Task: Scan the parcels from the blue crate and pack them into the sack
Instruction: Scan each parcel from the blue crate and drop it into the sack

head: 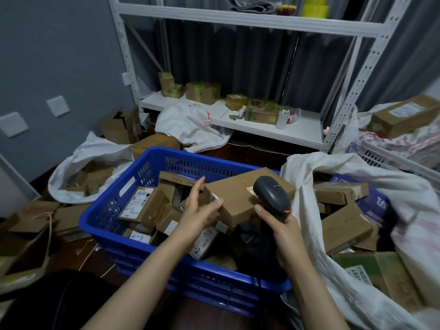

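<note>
A blue plastic crate (119,206) in front of me holds several brown cardboard parcels with white labels. My left hand (200,210) reaches over the crate with straight fingers, its fingertips against the left end of a large flat brown parcel (240,196) that lies tilted across the crate's right side. My right hand (278,229) grips the handle of a black barcode scanner (273,194), whose head hangs just above that parcel. To the right, a white woven sack (309,167) stands open with several parcels inside.
Another white sack (78,163) with boxes lies to the left of the crate, and a third sack (190,127) slumps against a white metal shelf (262,129) holding boxes and a cup. Loose cartons (35,222) litter the floor at left. A white crate (392,158) stands far right.
</note>
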